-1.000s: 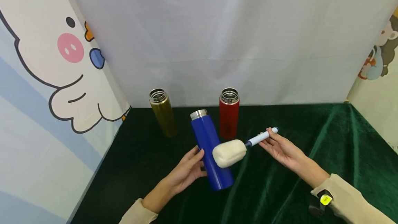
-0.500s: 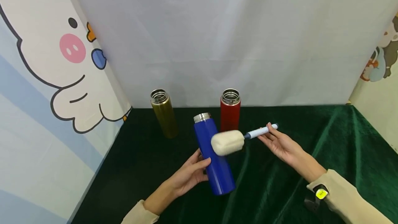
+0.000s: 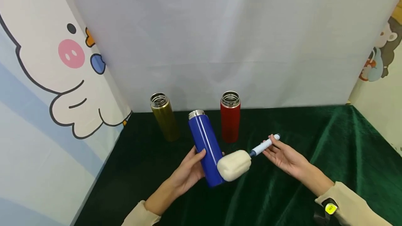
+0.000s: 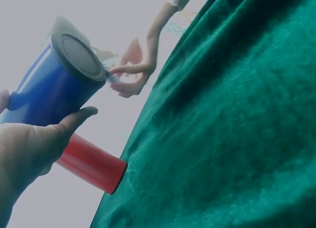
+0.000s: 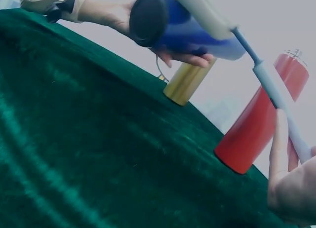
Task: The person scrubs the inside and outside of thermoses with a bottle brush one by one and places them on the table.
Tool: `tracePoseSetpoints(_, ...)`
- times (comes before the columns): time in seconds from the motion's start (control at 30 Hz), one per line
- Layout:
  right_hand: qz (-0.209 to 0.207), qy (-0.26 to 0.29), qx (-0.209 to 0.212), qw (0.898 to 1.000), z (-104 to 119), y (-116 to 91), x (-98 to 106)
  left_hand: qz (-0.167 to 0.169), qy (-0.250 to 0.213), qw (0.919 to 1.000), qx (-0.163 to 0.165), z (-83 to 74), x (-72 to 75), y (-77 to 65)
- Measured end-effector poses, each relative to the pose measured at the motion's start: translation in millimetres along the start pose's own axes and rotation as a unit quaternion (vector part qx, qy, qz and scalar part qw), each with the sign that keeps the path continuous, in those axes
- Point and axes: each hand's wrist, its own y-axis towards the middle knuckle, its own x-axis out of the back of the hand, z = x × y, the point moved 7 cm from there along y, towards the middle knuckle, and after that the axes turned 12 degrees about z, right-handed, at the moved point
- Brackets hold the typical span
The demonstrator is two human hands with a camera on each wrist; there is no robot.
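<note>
My left hand (image 3: pixel 188 173) gripped the blue bottle (image 3: pixel 203 136); my right hand (image 3: pixel 288 160) pinched the brush (image 3: pixel 239 162). Light, steady strokes seemed best.

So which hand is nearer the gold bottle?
Left hand: it grips the blue bottle in front and right of the gold bottle; the right hand, holding the brush, is much farther right.

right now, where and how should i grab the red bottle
Wrap the fingers around the middle of the red bottle, probably coming from the person's right. It stands upright with a smooth, straight body, suiting a sideways wrap below its open metal neck. The blue bottle in the left hand partly guards its left; the right hand, holding the sponge brush, would need freeing.
</note>
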Motion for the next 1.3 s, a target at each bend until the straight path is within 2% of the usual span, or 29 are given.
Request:
tracePoseSetpoints(0.1,0.024,-0.055,-0.016,0.998,-5,-1,2,-0.014,-0.012,0.9998,-0.002,-0.8,3.7,-0.4)
tracePoseSetpoints(0.2,0.017,-0.07,-0.017,0.997,-4,1,4,-0.019,-0.005,0.9998,0.002,-0.8,5.2,-0.1)
tracePoseSetpoints(0.27,-0.005,-0.046,-0.011,0.999,-1,4,5,-0.018,0.009,0.9998,0.006,-0.4,4.9,1.1)
tracePoseSetpoints(0.4,-0.043,0.015,0.017,0.999,12,13,-3,-0.008,0.067,0.9972,0.034,4.1,2.9,1.7)
tracePoseSetpoints(0.5,-0.043,0.044,0.05,0.997,22,20,-17,0.004,0.1,0.993,0.063,10.1,1.3,-0.6)
tracePoseSetpoints(0.6,-0.033,0.08,0.077,0.993,26,24,-29,0.011,0.097,0.9922,0.077,14.0,0.2,-3.1)
tracePoseSetpoints(0.7,-0.036,0.101,0.081,0.991,23,23,-31,0.013,0.086,0.9936,0.071,13.5,-0.4,-3.7)
tracePoseSetpoints(0.9,-0.057,0.046,0.027,0.997,6,12,-15,-0.001,0.068,0.9967,0.045,4.9,4.2,-4.4)
tracePoseSetpoints(1.1,-0.015,-0.023,-0.005,1.0,0,4,-5,-0.037,0.048,0.9979,0.023,-6.6,11.4,-4.2)
tracePoseSetpoints(1.2,0.005,-0.062,-0.019,0.998,-2,2,-1,-0.036,0.027,0.9988,0.02,-6.4,11.2,-5.8)
tracePoseSetpoints(1.3,0.006,-0.085,-0.024,0.996,-3,1,0,-0.024,0.019,0.9995,0.012,-4.8,8.0,-6.8)
